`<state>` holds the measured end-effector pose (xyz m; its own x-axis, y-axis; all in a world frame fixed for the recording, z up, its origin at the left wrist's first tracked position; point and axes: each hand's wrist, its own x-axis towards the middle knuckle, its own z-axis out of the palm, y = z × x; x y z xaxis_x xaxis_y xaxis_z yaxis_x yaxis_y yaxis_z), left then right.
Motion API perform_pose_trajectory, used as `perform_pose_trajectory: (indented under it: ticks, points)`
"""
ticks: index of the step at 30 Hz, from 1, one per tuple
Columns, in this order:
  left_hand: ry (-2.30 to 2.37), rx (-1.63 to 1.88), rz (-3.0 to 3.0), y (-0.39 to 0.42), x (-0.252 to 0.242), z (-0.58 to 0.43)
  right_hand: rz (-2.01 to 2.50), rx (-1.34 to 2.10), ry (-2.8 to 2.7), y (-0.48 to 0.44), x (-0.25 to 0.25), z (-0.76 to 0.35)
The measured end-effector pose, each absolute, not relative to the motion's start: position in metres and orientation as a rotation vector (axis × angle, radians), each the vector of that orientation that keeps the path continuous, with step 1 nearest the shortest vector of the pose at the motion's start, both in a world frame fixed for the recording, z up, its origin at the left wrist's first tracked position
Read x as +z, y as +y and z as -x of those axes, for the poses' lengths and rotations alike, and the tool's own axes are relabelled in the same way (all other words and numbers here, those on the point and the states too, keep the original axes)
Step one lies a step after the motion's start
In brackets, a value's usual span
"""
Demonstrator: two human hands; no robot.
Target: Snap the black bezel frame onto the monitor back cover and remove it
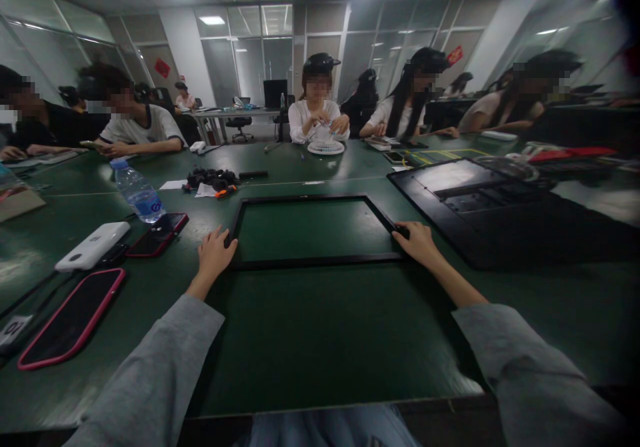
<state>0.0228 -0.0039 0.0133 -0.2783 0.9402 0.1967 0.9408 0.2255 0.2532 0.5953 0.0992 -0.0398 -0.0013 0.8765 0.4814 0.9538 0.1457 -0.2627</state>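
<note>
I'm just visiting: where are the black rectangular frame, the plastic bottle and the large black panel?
Black rectangular frame (320, 261): head view, middle of its near bar.
Plastic bottle (137, 191): head view, middle of its body.
Large black panel (500, 223): head view, its upper face.

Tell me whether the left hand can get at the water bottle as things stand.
Probably yes: the left hand would have to leave the black frame, but only a flat phone lies near the way to the water bottle.
</note>
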Motion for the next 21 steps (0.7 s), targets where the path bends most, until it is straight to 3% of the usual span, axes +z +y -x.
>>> perform_pose_trajectory:
  ticks: [21]
  points:
    - [-2.469,-0.59,1.916,-0.011,0.02,-0.03,1.785,-0.172,-1.855,0.092,-0.036,-0.591]
